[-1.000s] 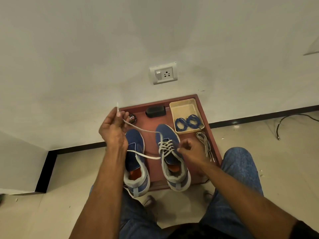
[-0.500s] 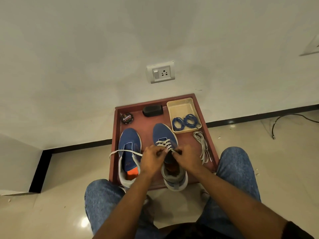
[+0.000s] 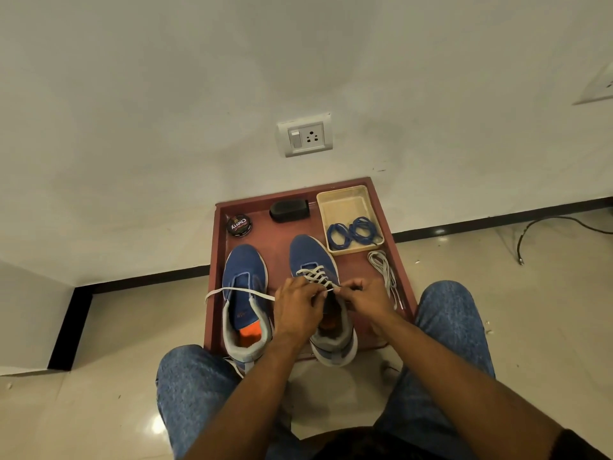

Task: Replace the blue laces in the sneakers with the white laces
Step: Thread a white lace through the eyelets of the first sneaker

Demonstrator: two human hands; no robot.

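White lace (image 3: 316,277) half threaded in right sneaker (image 3: 318,293).
Left hand (image 3: 298,310) and right hand (image 3: 368,298) both pinch it at upper eyelets; loose end drapes over left sneaker (image 3: 243,293).

Red tray (image 3: 399,247) carries 2 sneakers (image 3: 243,280), beige tray (image 3: 323,210), polish tin (image 3: 238,226), brush (image 3: 289,210), white lace (image 3: 384,270).

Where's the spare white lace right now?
In the head view the spare white lace lies on the red tray near its right edge, just below the beige bin of blue laces, right of the right hand.
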